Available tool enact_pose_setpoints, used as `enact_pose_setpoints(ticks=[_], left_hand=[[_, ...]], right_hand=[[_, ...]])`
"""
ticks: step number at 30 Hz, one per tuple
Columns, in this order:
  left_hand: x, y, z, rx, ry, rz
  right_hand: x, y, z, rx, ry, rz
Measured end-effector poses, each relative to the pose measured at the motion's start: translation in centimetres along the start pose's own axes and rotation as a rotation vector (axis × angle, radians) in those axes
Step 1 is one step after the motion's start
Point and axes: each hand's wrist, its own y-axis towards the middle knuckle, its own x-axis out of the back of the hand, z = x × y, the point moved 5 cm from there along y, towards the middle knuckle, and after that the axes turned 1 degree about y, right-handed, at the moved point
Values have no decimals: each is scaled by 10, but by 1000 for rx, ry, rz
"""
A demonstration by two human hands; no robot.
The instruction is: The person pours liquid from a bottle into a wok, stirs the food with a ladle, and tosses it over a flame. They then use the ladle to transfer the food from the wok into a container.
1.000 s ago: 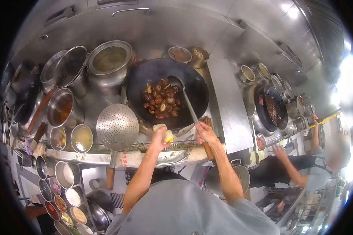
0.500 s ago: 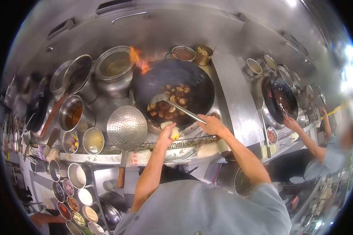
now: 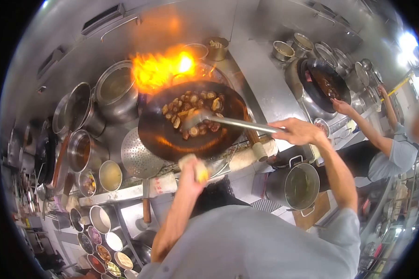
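Observation:
My left hand [image 3: 190,179] is closed round a pale folded cloth [image 3: 201,170] at the near rim of a black wok [image 3: 150,132]. Any wok handle under the cloth is hidden. The wok is tilted and raised at the front of its burner. Inside lie many browned mushroom pieces [image 3: 209,96]. My right hand [image 3: 295,132] grips the end of a long metal ladle [image 3: 246,123], whose head sits among the mushrooms, blurred. Tall orange flames [image 3: 158,72] rise behind the wok.
A perforated strainer [image 3: 137,156] lies left of the wok, near a large pot [image 3: 114,81] and several sauce containers. A two-handled pot [image 3: 302,186] stands lower right. Another person's hand [image 3: 342,106] holds a second wok [image 3: 328,83].
The wok has come toward me and tilted up, and the mushrooms have spread upward in it. Flames have grown much larger. My right hand and the ladle have moved right.

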Motion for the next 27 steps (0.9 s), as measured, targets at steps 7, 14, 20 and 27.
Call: enact_pose_setpoints(ticks=[7,14,20,27], left_hand=[[-10,36,-13,58,59,-28],[39,9,45,-79,105,68],[33,2,12,82,53,-26],[14,34,-9,72,128,5]], right_hand=[[-41,38,-19,-51,36,87],[-71,40,-3,0,3,-318],[-34,6,15,-3,11,-21],[-50,53,-5,-37,-47,-1]])
